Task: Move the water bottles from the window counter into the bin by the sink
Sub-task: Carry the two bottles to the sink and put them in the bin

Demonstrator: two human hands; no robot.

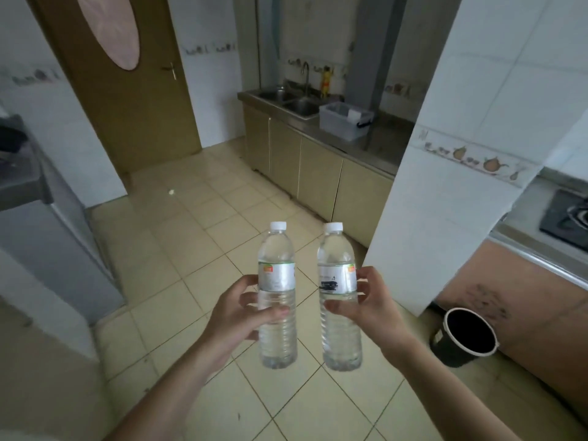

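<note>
I hold two clear water bottles with white caps upright over the tiled floor. My left hand (241, 313) grips the left bottle (276, 268) around its middle. My right hand (370, 308) grips the right bottle (337, 265) the same way. Far ahead, a translucent white bin (334, 120) with a dark handle sits on the steel counter, just right of the double sink (291, 101). Some white thing lies inside the bin.
A white tiled pillar (445, 173) juts out on the right between me and the sink counter. A black bucket (461, 340) stands on the floor at its foot. A gas hob (569, 218) is at far right, a brown door (133, 90) at the back left, a grey counter (28, 183) on the left.
</note>
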